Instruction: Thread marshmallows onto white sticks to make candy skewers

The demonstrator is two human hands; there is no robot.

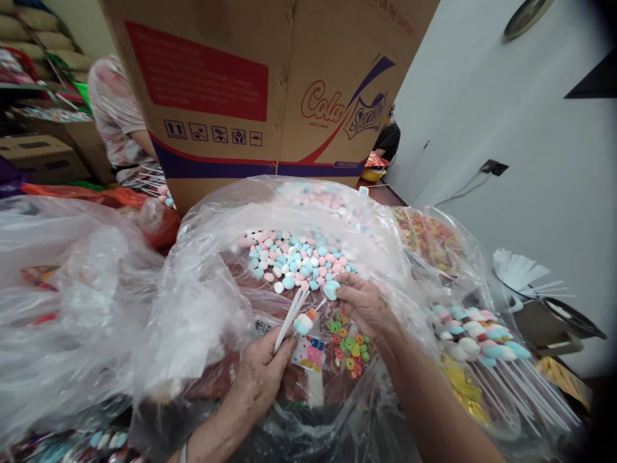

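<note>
My left hand [268,360] is closed around a small bundle of white sticks [290,320]. A stick among them carries a blue-and-white marshmallow [303,323] and an orange-and-white sweet near its end. Between the thumb and fingers of my right hand [362,301] is a light blue marshmallow [331,290], close to the stick tip. Just beyond both hands lies a heap of pink, blue and white marshmallows [294,260] in a clear plastic bag [202,218]. Below my right hand are colourful gummy rings [349,344], beside a small printed card [309,354].
A tall cardboard box [231,77] stands behind the bag. At the right, finished marshmallow sticks [482,334] lie near a bag of orange sweets [429,238] and a dark pot-like container [549,321]. Crumpled plastic [77,289] covers the left. A person [118,116] is behind at left.
</note>
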